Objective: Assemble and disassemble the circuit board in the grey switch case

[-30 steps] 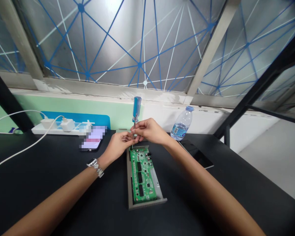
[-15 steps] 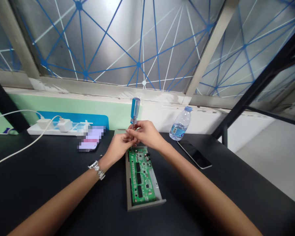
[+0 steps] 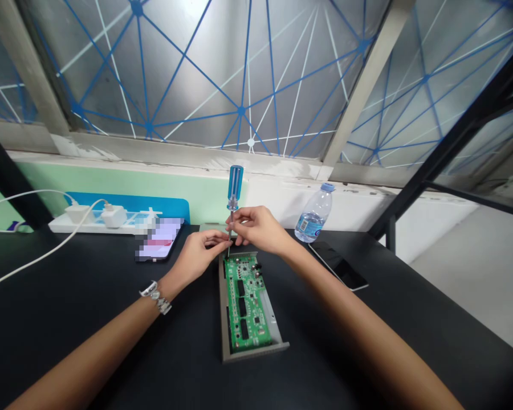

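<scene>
The tip of the screwdriver [image 3: 235,185] is too small to tell, the phone [image 3: 166,238] partly pixelated, my forearms [image 3: 94,339] cut off below.

Free to pass over the tabletop [image 3: 256,387] nearer than the circuit board [image 3: 250,310]; blocked beyond by phone [image 3: 165,236] and power strip [image 3: 102,230] left, bottle [image 3: 314,219] right.

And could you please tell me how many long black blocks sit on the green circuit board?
3: far block, middle block and near block, lined up lengthwise along the board.
</scene>
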Motion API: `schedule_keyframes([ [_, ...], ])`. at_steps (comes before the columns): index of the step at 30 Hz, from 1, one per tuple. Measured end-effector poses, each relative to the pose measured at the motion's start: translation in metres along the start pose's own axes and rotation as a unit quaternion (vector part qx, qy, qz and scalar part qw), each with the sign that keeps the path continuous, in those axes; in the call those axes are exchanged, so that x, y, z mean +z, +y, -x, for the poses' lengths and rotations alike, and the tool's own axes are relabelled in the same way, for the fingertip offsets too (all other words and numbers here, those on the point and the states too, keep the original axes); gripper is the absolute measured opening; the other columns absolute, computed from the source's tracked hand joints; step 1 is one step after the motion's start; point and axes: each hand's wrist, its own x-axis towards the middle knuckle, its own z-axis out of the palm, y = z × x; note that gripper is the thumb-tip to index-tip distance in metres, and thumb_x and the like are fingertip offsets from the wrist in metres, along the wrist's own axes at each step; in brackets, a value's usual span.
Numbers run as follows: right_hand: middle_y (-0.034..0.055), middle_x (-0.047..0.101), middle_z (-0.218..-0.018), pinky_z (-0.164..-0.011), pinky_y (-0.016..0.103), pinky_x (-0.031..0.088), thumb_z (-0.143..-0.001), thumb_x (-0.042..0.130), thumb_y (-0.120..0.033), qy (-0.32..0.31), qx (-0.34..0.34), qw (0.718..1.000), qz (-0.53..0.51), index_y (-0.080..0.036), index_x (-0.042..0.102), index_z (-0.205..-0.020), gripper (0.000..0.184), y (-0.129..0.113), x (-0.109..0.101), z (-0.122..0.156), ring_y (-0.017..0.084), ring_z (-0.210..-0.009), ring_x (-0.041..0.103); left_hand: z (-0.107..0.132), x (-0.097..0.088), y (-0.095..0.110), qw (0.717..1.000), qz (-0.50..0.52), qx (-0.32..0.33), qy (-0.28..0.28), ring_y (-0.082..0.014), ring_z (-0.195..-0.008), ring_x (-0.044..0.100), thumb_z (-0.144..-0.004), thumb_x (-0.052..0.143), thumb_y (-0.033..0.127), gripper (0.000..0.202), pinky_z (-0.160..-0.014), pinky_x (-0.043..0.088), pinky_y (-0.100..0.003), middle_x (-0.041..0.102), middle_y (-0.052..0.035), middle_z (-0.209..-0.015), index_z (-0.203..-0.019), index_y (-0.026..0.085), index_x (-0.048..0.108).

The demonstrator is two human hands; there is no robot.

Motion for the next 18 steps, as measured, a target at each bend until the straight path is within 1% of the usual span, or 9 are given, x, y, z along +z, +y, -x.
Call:
schedule_keyframes([
  [4,0.0040,0.066,-0.082,-0.044,0.020,0.050,-0.084,0.064,-0.025,-0.016,0.001,1.000,-0.018,-0.014,0.062,-0.098,0.018,-0.002,0.005,0.001,0.012,-0.056,0.066,-0.002,0.005,-0.002,1.000,0.004,0.023,-0.005,-0.0232,-0.088,0.071,-0.084,0.067,0.029,0.017,-0.085,0.054,-0.035,0.076,-0.0089,-0.092,-0.092,0.014,0.069],
  [6,0.0036,0.065,-0.083,-0.044,0.020,0.051,-0.083,0.066,-0.027,-0.024,0.006,0.999,-0.030,-0.015,0.060,-0.100,0.022,-0.003,0.009,0.002,0.011,-0.055,0.065,-0.004,0.008,-0.004,1.000,0.000,0.030,-0.004,-0.0221,-0.084,0.071,-0.085,0.065,0.028,0.014,-0.081,0.054,-0.033,0.075,-0.0079,-0.087,-0.086,0.014,0.068],
  [9,0.0023,0.065,-0.080,-0.043,0.019,0.049,-0.084,0.066,-0.028,-0.025,0.011,0.999,-0.047,-0.016,0.058,-0.099,0.021,-0.004,0.016,0.002,0.010,-0.052,0.064,-0.005,0.011,-0.007,0.999,-0.004,0.032,-0.005,-0.0203,-0.076,0.069,-0.086,0.063,0.027,0.017,-0.074,0.053,-0.029,0.074,-0.0060,-0.079,-0.073,0.015,0.064],
  [12,-0.0002,0.063,-0.066,-0.043,0.020,0.048,-0.087,0.063,-0.031,0.003,0.003,1.000,-0.029,-0.016,0.060,-0.092,0.016,-0.002,0.021,0.002,0.011,-0.049,0.062,-0.006,0.015,-0.009,1.000,0.006,0.024,0.001,-0.0219,-0.077,0.070,-0.084,0.065,0.029,0.018,-0.072,0.053,-0.030,0.075,-0.0066,-0.079,-0.074,0.014,0.067],
  [14,-0.0013,0.060,-0.056,-0.045,0.021,0.049,-0.088,0.062,-0.034,0.038,0.003,0.999,-0.003,-0.016,0.062,-0.087,0.018,0.000,0.021,0.002,0.012,-0.047,0.061,-0.005,0.017,-0.007,1.000,0.021,0.010,0.000,-0.0239,-0.080,0.072,-0.084,0.066,0.033,0.021,-0.074,0.055,-0.032,0.077,-0.0082,-0.081,-0.078,0.013,0.070],
  [16,-0.0012,0.061,-0.054,-0.045,0.023,0.050,-0.084,0.067,-0.036,0.067,0.004,0.998,0.009,-0.017,0.062,-0.083,0.020,0.002,0.018,0.001,0.013,-0.046,0.061,-0.003,0.017,-0.004,0.999,0.038,-0.003,0.000,-0.0245,-0.081,0.072,-0.082,0.069,0.036,0.023,-0.077,0.056,-0.034,0.077,-0.0091,-0.083,-0.082,0.013,0.072],
  [18,-0.0005,0.062,-0.058,-0.044,0.023,0.050,-0.080,0.072,-0.036,0.076,0.003,0.997,0.001,-0.017,0.061,-0.080,0.022,0.003,0.013,0.000,0.014,-0.048,0.063,-0.001,0.014,-0.001,0.999,0.046,-0.014,-0.001,-0.0239,-0.085,0.073,-0.082,0.070,0.036,0.022,-0.080,0.056,-0.035,0.078,-0.0093,-0.088,-0.086,0.014,0.074],
])
